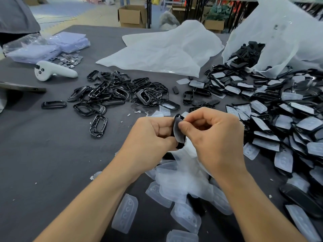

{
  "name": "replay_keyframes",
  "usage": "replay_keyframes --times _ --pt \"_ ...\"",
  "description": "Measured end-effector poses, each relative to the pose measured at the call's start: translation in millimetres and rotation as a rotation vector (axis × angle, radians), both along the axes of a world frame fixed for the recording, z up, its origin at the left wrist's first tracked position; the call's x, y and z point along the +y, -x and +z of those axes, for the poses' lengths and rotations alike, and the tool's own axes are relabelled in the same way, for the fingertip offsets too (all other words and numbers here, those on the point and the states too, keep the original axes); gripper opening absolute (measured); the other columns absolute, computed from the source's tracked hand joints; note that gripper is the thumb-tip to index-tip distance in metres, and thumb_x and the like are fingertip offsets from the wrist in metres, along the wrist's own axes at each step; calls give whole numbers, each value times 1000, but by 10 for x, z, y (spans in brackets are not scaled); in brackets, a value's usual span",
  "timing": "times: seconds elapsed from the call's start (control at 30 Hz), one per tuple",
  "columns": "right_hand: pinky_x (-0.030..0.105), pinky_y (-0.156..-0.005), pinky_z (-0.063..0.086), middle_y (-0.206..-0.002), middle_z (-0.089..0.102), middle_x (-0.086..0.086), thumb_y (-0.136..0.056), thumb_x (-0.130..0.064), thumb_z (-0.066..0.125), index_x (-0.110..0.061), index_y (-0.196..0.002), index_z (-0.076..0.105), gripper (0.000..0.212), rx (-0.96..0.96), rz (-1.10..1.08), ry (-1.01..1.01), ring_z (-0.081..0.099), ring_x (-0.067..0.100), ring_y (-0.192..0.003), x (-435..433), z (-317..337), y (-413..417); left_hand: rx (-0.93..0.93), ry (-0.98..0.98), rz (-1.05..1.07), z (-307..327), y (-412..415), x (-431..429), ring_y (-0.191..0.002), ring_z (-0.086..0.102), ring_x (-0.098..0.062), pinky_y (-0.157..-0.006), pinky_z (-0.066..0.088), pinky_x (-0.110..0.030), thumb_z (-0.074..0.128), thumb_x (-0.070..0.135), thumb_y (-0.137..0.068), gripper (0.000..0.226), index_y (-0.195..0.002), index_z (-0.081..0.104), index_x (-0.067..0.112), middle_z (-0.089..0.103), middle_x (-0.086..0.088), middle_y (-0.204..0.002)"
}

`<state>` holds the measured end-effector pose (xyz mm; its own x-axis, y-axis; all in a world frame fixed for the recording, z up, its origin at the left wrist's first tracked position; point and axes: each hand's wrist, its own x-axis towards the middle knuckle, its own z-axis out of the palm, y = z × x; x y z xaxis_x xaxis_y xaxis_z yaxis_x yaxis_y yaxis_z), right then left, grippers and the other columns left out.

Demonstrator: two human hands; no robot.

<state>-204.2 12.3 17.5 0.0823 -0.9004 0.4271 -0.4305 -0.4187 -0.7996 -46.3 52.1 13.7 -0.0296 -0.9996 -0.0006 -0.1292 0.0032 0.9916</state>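
Observation:
My left hand (150, 135) grips a black plastic frame (178, 117) from the left, above the dark table (43, 154). My right hand (213, 135) pinches a translucent pad (180, 134) seated in that frame, thumb and forefinger on its upper part. Under my hands lies a heap of loose translucent pads (181, 187). A pile of bare black frames (115, 93) sits beyond my left hand. To the right spreads a large pile of black frames with pads in them (283, 119).
A white handheld controller (52, 70) lies at the far left beside small metal discs (70, 59) and bagged lilac sheets (43, 48). Crumpled white plastic sheeting (166, 48) and a torn bag of black parts (250, 53) lie at the back. Cardboard boxes (132, 15) stand beyond the table.

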Motion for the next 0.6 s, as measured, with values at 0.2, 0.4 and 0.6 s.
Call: replay_keyframes --times 0.2,0.4,0.6 --pt "37 -60 56 -68 69 -11 -78 -26 85 -29 -76 74 11 20 33 45 66 14 -64 -11 -16 22 -11 30 -32 44 -7 26 -101 72 -44 -97 57 -58 67 -3 -92 31 -105 80 21 80 -16 -96" --pt "25 -58 54 -74 70 -13 -75 -30 84 -31 -83 69 16 23 43 -4 64 12 -63 -32 26 38 174 -39 -122 109 -84 32 -96 69 -50 -96 58 -54 53 -5 -62 51 -107 76 1 69 -36 -99" --pt "16 -51 47 -64 69 -11 -76 -27 79 -27 -74 72 8 -67 90 -123 61 4 -55 -36 -14 -26 136 -70 29 48 -8 6 -83 75 -21 -70 61 -25 62 -8 -92 25 -98 82 6 77 -23 -90"
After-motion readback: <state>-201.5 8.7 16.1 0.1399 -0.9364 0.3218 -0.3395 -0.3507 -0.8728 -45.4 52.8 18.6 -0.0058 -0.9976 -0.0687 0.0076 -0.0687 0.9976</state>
